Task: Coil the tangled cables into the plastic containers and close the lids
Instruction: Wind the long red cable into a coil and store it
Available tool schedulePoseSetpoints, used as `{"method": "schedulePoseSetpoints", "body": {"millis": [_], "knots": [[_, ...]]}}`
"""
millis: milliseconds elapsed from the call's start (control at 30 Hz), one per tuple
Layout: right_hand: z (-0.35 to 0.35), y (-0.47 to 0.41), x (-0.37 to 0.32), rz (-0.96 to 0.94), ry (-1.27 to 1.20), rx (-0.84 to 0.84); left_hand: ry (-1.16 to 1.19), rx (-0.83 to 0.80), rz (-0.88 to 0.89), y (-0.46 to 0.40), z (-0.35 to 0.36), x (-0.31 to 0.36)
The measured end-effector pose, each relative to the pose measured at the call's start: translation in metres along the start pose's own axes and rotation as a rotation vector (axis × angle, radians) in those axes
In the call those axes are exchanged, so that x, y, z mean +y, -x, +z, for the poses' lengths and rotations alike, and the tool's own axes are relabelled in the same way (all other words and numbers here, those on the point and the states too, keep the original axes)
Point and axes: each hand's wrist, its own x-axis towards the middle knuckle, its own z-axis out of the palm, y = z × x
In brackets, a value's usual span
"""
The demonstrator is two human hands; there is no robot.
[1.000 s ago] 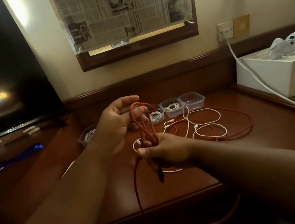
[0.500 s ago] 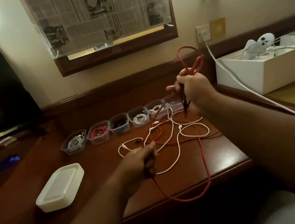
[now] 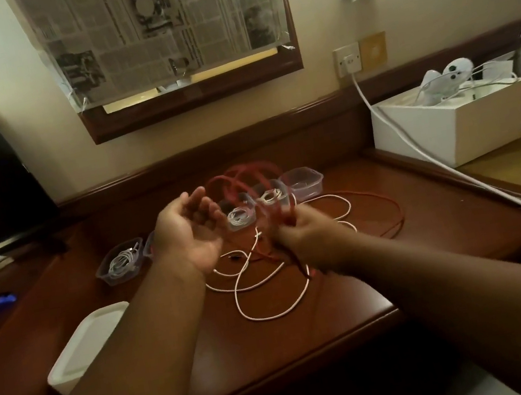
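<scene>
Above the desk (image 3: 354, 285), blurred red cable (image 3: 242, 179) loops pinched in right-hand fingers (image 3: 295, 226), left-hand fingers (image 3: 199, 204) spread, empty.

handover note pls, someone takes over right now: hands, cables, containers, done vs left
Left hand: open, palm up, holding nothing.
Right hand: grips the motion-blurred loops of the long red cable; the rest of it trails over the dark wooden desk.
Thin white cable: loose and tangled on the desk.
Row of clear plastic containers at the back: at least three hold coiled white cables, the rightmost looks empty, none lidded.
Stack of white plastic lids: front left.
Left: finish the red coil, coil the white cable, box both, close all lids.
</scene>
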Motion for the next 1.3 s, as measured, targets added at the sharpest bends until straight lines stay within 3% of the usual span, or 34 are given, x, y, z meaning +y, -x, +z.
{"method": "schedulePoseSetpoints", "body": {"millis": [67, 133, 233, 433, 633, 700, 767, 800, 900, 967, 1033, 1133, 1233, 1300], "knots": [[-0.013, -0.007, -0.014, 0.001, -0.282, 0.184, -0.115, -0.024, 0.063, 0.009, -0.008, -0.021], [-0.025, -0.013, -0.028, 0.071, -0.518, 0.257, -0.385, -0.138, 0.106, 0.022, -0.017, -0.05], [-0.034, -0.023, -0.041, 0.118, -0.77, 0.257, -0.651, -0.413, 0.079, 0.038, -0.021, -0.084], [-0.045, -0.025, -0.044, 0.095, -1.009, 0.269, -1.128, -0.588, 0.213, 0.03, -0.018, -0.095], [-0.072, -0.024, -0.042, -0.034, -1.033, 0.406, -1.305, -0.848, 0.147, 0.02, -0.036, -0.087], [-0.086, -0.024, -0.038, -0.113, -0.956, 0.482, -1.478, -0.839, 0.249, 0.015, -0.043, -0.085], [-0.096, -0.02, -0.031, -0.159, -0.733, 0.472, -1.589, -0.72, 0.359, 0.005, -0.049, -0.08], [-0.095, -0.018, -0.025, -0.148, -0.541, 0.441, -1.537, -0.609, 0.388, 0.0, -0.05, -0.076], [-0.077, -0.013, 0.001, -0.083, 0.047, 0.263, -1.014, -0.209, 0.295, -0.01, -0.038, -0.063], [-0.058, -0.012, 0.018, -0.002, 0.187, 0.06, -0.763, -0.102, 0.193, -0.013, -0.023, -0.057], [-0.042, -0.012, 0.031, 0.065, 0.242, -0.094, -0.654, -0.086, 0.136, -0.013, -0.012, -0.057], [-0.022, -0.015, 0.045, 0.057, 0.348, -0.057, -0.447, -0.07, 0.013, -0.011, -0.002, -0.057], [-0.015, -0.02, 0.044, 0.049, 0.229, 0.093, -0.275, -0.032, -0.004, -0.013, -0.002, -0.058], [-0.018, -0.023, 0.037, 0.021, 0.113, 0.218, -0.295, 0.006, 0.037, -0.014, -0.009, -0.068]]}}
